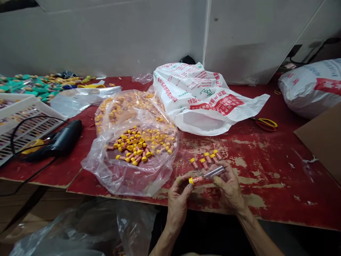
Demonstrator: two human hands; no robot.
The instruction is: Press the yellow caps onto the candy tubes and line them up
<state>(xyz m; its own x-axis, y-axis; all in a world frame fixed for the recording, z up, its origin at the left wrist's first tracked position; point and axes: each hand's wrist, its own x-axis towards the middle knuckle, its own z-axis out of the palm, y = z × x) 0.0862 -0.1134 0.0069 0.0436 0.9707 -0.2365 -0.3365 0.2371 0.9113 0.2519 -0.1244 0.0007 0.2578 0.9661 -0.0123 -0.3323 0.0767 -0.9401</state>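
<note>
My left hand (178, 199) pinches a small yellow-capped vial (195, 180) at the near edge of the worn red table (266, 177). My right hand (229, 185) grips a clear plastic sleeve (214, 172), its open end facing the vial. Several more yellow-capped vials (205, 160) lie in a row just beyond my fingers. A clear plastic bag (133, 149) full of the same vials lies open to the left of my hands.
A white printed bag (202, 99) lies behind the vials, yellow-handled scissors (265, 123) to its right. A stuffed white sack (311, 87) and cardboard (323, 138) sit far right. A black heat gun (62, 138) and white crate (23, 121) are at left.
</note>
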